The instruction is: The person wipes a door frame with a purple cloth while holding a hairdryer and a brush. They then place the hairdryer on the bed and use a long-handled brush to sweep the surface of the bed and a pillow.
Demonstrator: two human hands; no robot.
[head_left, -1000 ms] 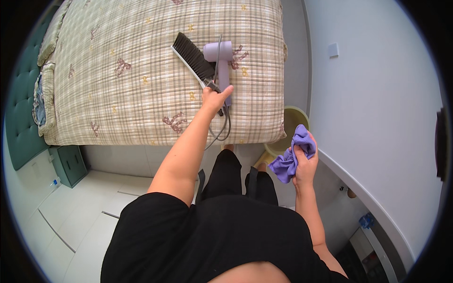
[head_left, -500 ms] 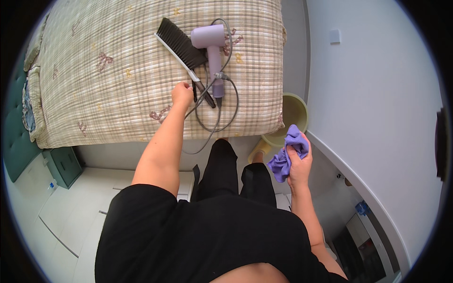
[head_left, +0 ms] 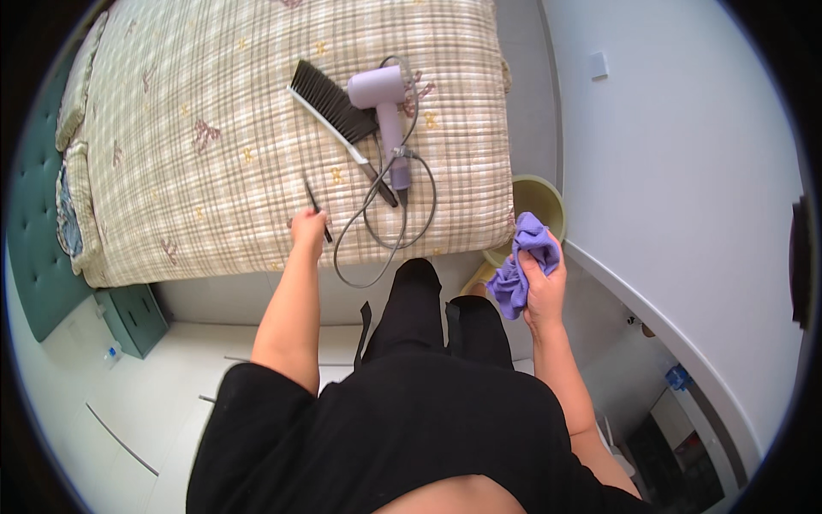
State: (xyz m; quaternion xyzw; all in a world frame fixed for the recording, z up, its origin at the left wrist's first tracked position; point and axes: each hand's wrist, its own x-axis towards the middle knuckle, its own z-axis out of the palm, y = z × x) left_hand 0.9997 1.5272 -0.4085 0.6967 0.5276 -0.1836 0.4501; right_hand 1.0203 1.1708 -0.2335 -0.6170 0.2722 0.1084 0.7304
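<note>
Purple cloth: bunched in the right hand, beyond the near right corner of the bed. Remaining items by size. Bed: checked cover with bow motifs. Bin: pale green, beside that corner; cloth overlaps its rim in view, contact cannot be told. Brush: dark bristles, white back, dark handle; lies on the bed. Hair dryer: lilac, beside the brush; any lettering too small to read. Cord: grey, looped, reaching past the bed's near edge. Right hand: fingers curled round the cloth, thumb over it. Left hand: narrow, fingers pinching a slim dark implement, tip away from the body; kind unclear.
</note>
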